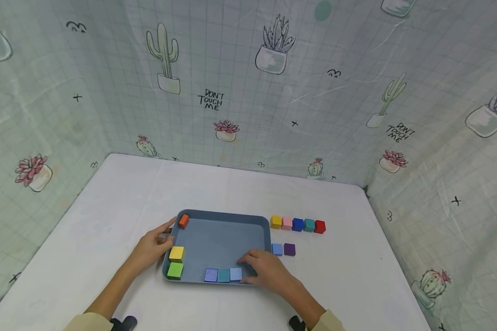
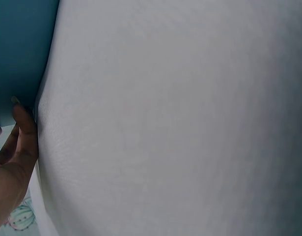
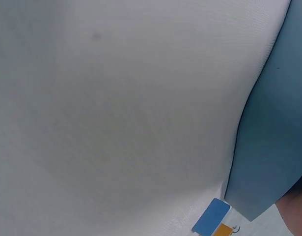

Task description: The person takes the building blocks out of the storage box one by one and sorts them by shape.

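Observation:
A blue-grey tray (image 1: 223,234) lies on the table. My left hand (image 1: 151,248) grips its left side, and in the left wrist view the thumb laps over the rim. Over the tray's front right corner, my right hand (image 1: 269,271) has thumb and fingers parted beside a light blue block (image 1: 235,274), the thumb close to its right side. That block ends a front row with a teal block (image 1: 223,276) and a periwinkle block (image 1: 211,275). Along the left side sit a green block (image 1: 175,270), a yellow block (image 1: 176,253) and, at the back corner, an orange block (image 1: 184,221).
Right of the tray runs a row of blocks: yellow (image 1: 275,222), pink (image 1: 286,223), dark blue (image 1: 297,225), teal (image 1: 309,225) and red (image 1: 320,226). Nearer me are a blue block (image 1: 277,249) and a purple block (image 1: 289,249). Patterned cloth (image 1: 240,82) walls surround the white table (image 1: 348,276).

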A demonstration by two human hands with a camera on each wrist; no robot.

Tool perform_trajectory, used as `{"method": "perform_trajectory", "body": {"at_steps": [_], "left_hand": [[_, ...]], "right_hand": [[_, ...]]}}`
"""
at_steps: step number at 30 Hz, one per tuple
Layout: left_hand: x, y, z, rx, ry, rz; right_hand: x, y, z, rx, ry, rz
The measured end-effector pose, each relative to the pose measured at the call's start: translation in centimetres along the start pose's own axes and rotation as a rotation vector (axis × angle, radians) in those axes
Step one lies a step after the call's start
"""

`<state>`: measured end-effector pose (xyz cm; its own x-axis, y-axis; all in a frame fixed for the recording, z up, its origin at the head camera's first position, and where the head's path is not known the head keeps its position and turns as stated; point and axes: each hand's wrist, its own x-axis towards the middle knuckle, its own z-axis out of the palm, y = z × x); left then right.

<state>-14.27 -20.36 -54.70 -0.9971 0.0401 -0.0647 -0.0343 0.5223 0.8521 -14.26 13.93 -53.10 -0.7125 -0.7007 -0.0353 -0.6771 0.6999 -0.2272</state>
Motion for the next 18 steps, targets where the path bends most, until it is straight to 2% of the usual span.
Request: {"method": "perform_trajectory", "body": {"at_steps": [11,18], "left_hand": [[0.30,0.10,-0.05,0.030,0.017,0.016],[-0.21,-0.01,-0.03,0.021,0.005,0.013]], "right_hand": [[0.25,-0.08,-0.31,-0.005,-0.018,0.014],[0.18,-0.41,-0.12,0.012,-0.047,0.037]]}}
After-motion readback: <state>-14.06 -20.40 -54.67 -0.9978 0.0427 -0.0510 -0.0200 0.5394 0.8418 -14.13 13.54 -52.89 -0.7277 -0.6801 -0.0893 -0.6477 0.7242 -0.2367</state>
